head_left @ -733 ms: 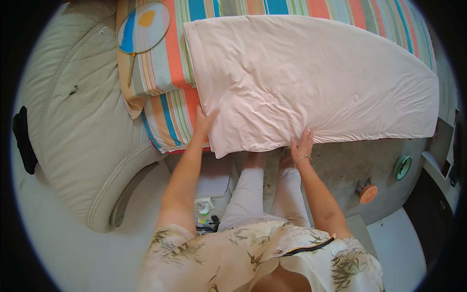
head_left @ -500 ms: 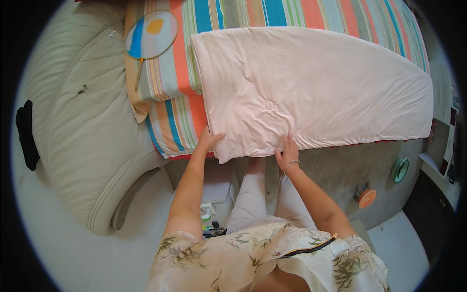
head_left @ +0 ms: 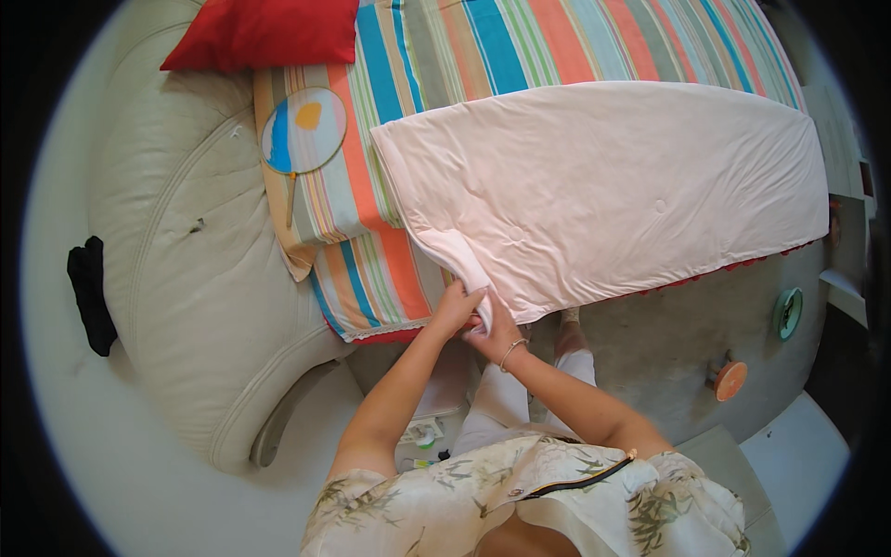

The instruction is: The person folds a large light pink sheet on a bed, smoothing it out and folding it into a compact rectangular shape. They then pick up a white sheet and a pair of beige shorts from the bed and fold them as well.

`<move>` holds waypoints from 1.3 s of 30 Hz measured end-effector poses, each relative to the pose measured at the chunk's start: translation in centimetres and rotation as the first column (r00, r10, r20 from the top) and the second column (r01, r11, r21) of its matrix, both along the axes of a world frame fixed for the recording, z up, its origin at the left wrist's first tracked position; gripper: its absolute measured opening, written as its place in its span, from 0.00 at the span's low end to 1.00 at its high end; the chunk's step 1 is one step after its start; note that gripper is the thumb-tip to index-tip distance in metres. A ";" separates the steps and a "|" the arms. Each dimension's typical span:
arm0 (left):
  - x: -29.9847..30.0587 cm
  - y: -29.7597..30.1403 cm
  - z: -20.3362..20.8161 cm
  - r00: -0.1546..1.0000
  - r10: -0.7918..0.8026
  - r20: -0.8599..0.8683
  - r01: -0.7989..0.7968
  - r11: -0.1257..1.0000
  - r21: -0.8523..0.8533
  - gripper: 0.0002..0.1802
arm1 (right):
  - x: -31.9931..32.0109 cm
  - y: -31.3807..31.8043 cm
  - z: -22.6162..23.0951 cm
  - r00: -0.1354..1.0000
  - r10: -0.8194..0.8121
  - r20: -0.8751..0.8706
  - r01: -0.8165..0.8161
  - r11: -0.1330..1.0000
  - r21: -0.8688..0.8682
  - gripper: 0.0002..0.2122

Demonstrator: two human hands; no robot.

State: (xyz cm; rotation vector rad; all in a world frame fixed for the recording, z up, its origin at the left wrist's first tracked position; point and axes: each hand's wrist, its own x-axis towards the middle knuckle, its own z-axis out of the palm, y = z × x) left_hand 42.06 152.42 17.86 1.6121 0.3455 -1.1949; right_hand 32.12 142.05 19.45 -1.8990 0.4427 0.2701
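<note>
"How were the hands placed?"

"Close together, just below the centre of the frame. The left hand gripped the turned-over edge of the pale pink quilt, and the right hand was curled around the same bunched corner. The rest of the quilt spread across the middle and right."

"What would have made that grip work well?"

"Matching the layers' edges, I'd judge, then drawing the corner taut (soft cloth like that probably bunched easily) and smoothing the creases beside the right hand."

"And underneath?"

"A striped bedspread along the top, with a round fan and a red cushion at upper left."

"The room?"

"A padded beige headboard curved down the left; grey floor showed at lower right."
</note>
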 end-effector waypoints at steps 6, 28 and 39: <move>11.5 -0.1 0.5 0.858 0.101 0.504 -0.158 0.985 0.070 0.11 | 1.8 -5.5 -3.3 0.967 -0.092 -0.237 0.073 0.994 -0.085 0.19; 31.0 -3.8 -0.5 0.513 0.164 0.843 -0.312 0.950 0.006 0.21 | -5.8 -12.8 2.5 0.996 0.056 0.065 -0.067 0.981 0.179 0.17; 26.4 -36.3 -0.9 0.616 0.315 0.722 -0.333 0.935 -0.124 0.15 | -11.0 -34.3 -2.7 0.944 -0.323 -0.065 0.324 0.874 0.363 0.17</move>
